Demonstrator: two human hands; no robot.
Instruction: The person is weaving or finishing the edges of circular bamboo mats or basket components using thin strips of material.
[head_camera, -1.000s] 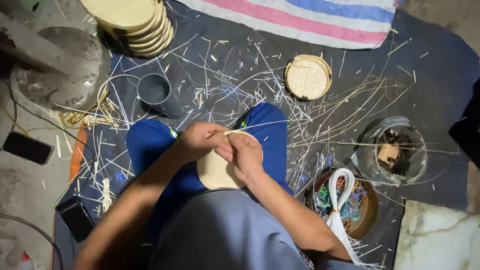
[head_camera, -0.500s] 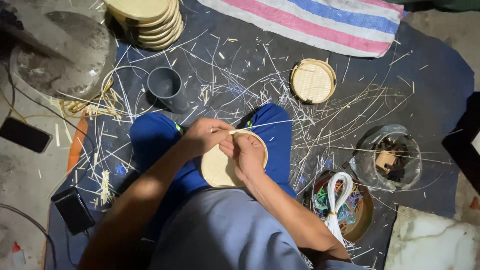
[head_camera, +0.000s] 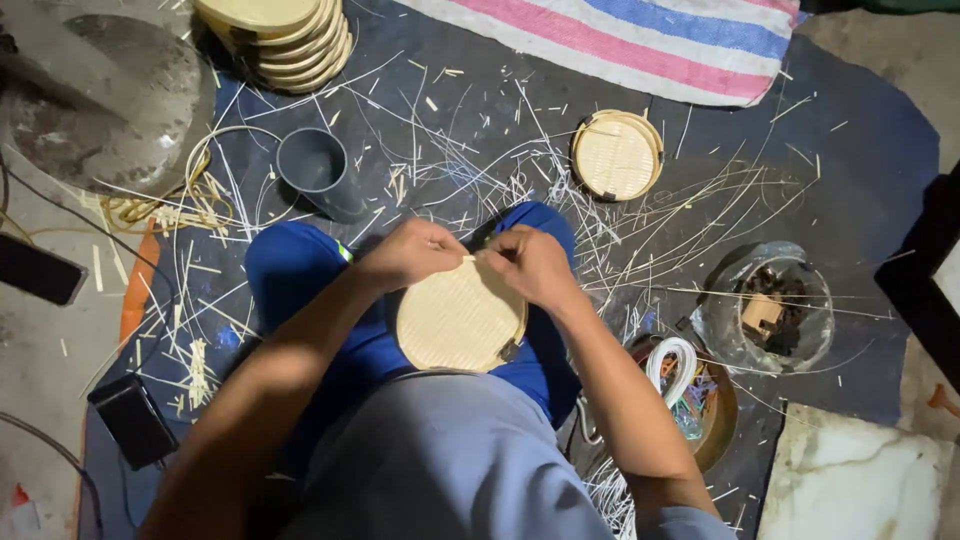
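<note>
The round woven bamboo disc (head_camera: 460, 320) now lies lower on the lap, both the left hand (head_camera: 415, 252) and the right hand (head_camera: 530, 262) closed, pinching its upper rim, so work continues there.

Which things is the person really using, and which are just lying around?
In use:
left hand
right hand
round woven disc, gripped at its top edge by both hands

Lying about:
finished disc
stack of discs
grey cup
striped cloth
loose strips

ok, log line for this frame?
left hand: grips woven disc top rim | right hand: pinches same rim | disc on lap | grey cup, strips on mat
</note>
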